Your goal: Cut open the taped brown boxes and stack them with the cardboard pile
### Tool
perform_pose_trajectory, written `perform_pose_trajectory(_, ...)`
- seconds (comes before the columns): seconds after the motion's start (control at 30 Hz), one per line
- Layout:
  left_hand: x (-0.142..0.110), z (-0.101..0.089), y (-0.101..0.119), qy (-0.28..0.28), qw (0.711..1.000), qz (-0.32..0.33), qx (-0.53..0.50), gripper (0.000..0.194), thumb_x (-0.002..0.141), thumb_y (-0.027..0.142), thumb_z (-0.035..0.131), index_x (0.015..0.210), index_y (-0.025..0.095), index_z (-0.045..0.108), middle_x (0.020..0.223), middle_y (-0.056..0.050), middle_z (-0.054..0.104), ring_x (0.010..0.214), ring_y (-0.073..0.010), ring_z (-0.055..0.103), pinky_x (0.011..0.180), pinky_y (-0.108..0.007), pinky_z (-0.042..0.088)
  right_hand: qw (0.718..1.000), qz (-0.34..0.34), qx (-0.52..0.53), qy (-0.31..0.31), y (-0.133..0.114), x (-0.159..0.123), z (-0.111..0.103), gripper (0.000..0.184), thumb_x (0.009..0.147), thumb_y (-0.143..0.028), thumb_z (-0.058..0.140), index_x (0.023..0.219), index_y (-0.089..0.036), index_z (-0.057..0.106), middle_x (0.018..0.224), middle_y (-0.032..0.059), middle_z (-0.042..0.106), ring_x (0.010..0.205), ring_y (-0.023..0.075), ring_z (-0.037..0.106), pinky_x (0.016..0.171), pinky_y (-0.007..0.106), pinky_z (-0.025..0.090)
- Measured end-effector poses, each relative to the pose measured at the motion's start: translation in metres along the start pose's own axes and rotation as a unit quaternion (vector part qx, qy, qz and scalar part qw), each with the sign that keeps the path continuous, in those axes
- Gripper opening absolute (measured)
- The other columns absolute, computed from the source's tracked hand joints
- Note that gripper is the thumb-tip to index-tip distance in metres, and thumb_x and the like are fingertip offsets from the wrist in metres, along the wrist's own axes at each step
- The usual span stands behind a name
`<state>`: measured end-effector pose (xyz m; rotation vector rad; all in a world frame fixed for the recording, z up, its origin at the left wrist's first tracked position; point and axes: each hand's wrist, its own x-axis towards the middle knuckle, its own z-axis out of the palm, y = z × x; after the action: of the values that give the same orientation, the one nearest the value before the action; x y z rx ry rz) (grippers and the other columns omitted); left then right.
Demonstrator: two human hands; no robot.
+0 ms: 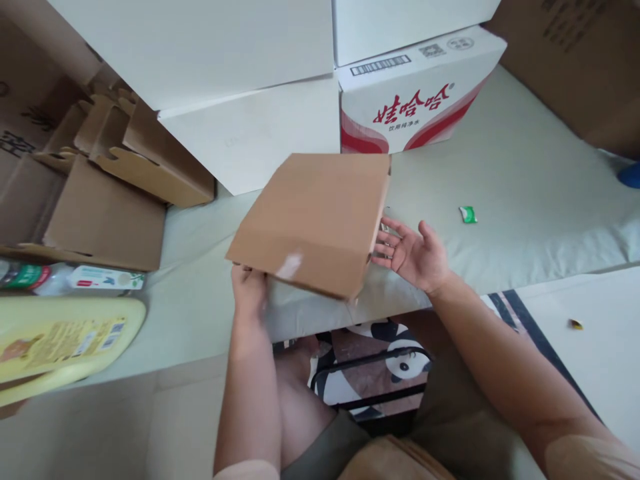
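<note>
At the far left of the pale green covered surface, open-flapped brown cartons stand close together. In front of them lie a bottle with a green and red label and a slim white pack, with a yellow printed container nearer the person. Plain white boxes are stacked behind.

Left hand: fingers curled onto the near-left corner of a flat brown cardboard box, gripping it; part of the hand is hidden below the edge. Box position: tilted in front of the white stack, at centre, a pale blurred patch on its near part. Below it, a panda-print item with dark bars.

Right of centre, behind, a white carton with red lettering. Right hand: open, palm up, fingers spread, fingertips at the box's right side; contact cannot be confirmed. Further right: a small green packet, a large brown carton and, at the edge, a blue object.
</note>
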<state>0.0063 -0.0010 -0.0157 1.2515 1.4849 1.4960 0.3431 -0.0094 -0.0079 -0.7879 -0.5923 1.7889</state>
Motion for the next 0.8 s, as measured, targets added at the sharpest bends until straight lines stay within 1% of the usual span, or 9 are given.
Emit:
perform_pose_trajectory(0.07,0.009,-0.001,-0.007,-0.008,0.999,0.036,0.027,0.027,0.083,0.043,0.081,0.095,0.019,0.081,0.102,-0.007,0.080,0.104,-0.0243,0.076,0.105,-0.044,0.061,1.000,0.018,0.010,-0.001,0.001,-0.003,0.005,0.063,0.073,-0.077,0.076,0.116,-0.031,0.071,0.110,0.0036,0.080,0.097,0.0254,0.077,0.081,0.040,0.066)
perform_pose_trajectory(0.2,0.015,-0.006,-0.010,-0.104,0.983,0.092,0.118,0.031,0.084,0.031,0.075,0.113,0.026,0.084,0.136,-0.010,0.074,0.131,-0.0262,0.069,0.121,-0.047,0.051,0.997,0.061,-0.023,0.028,0.003,-0.007,0.006,0.067,0.072,-0.081,0.073,0.113,-0.028,0.070,0.106,0.0087,0.081,0.110,0.0365,0.076,0.085,0.052,0.066)
perform_pose_trajectory(0.3,0.011,-0.011,-0.007,-0.156,0.975,0.095,0.128,0.040,0.083,0.031,0.074,0.121,0.028,0.082,0.149,-0.009,0.067,0.139,-0.0292,0.064,0.121,-0.050,0.051,0.993,0.066,-0.061,0.078,0.001,-0.007,0.000,0.053,0.071,-0.065,0.078,0.106,-0.025,0.070,0.098,0.0100,0.081,0.112,0.0396,0.076,0.090,0.055,0.066)
perform_pose_trajectory(0.37,0.009,-0.013,-0.006,-0.181,0.976,0.088,0.079,0.039,0.084,0.037,0.070,0.120,0.027,0.082,0.154,-0.009,0.064,0.145,-0.0328,0.058,0.123,-0.053,0.048,0.989,0.058,-0.071,0.112,-0.001,-0.005,-0.004,0.043,0.070,-0.054,0.079,0.100,-0.024,0.071,0.094,0.0100,0.082,0.111,0.0402,0.076,0.092,0.056,0.066)
perform_pose_trajectory(0.43,0.010,-0.012,-0.008,-0.166,0.983,0.072,0.019,0.038,0.085,0.041,0.066,0.117,0.026,0.082,0.154,-0.008,0.063,0.151,-0.0344,0.053,0.127,-0.054,0.043,0.987,0.054,-0.071,0.130,-0.003,-0.004,-0.005,0.037,0.068,-0.048,0.078,0.095,-0.023,0.071,0.091,0.0103,0.082,0.110,0.0403,0.076,0.093,0.056,0.066)
perform_pose_trajectory(0.47,0.010,-0.012,-0.010,-0.137,0.989,0.061,0.002,0.040,0.085,0.042,0.067,0.120,0.027,0.080,0.154,-0.008,0.063,0.152,-0.0342,0.051,0.128,-0.053,0.041,0.987,0.053,-0.073,0.131,-0.004,-0.004,-0.004,0.035,0.066,-0.044,0.078,0.093,-0.023,0.071,0.090,0.0103,0.082,0.110,0.0401,0.077,0.093,0.056,0.066)
perform_pose_trajectory(0.53,0.012,-0.009,-0.014,-0.060,0.998,0.032,-0.006,0.052,0.082,0.040,0.075,0.133,0.028,0.071,0.156,-0.009,0.062,0.153,-0.0329,0.051,0.127,-0.052,0.043,0.987,0.046,-0.085,0.125,-0.003,-0.004,-0.001,0.035,0.060,-0.036,0.080,0.092,-0.022,0.071,0.088,0.0094,0.082,0.107,0.0391,0.078,0.094,0.055,0.065)
perform_pose_trajectory(0.6,0.014,-0.007,-0.017,-0.020,1.000,-0.002,-0.011,0.066,0.077,0.036,0.081,0.141,0.030,0.062,0.155,-0.010,0.062,0.149,-0.0321,0.056,0.123,-0.051,0.047,0.986,0.032,-0.101,0.131,-0.001,-0.007,0.005,0.039,0.056,-0.032,0.081,0.092,-0.022,0.072,0.088,0.0080,0.082,0.102,0.0371,0.080,0.094,0.052,0.065)
perform_pose_trajectory(0.8,0.009,-0.004,-0.011,-0.060,0.998,-0.021,-0.022,0.056,0.081,0.043,0.081,0.131,0.027,0.064,0.135,-0.012,0.075,0.130,-0.0305,0.071,0.112,-0.048,0.057,0.970,-0.007,-0.127,0.207,-0.005,-0.034,0.010,0.046,0.061,-0.043,0.088,0.099,-0.023,0.072,0.094,0.0079,0.082,0.089,0.0328,0.079,0.086,0.050,0.068)
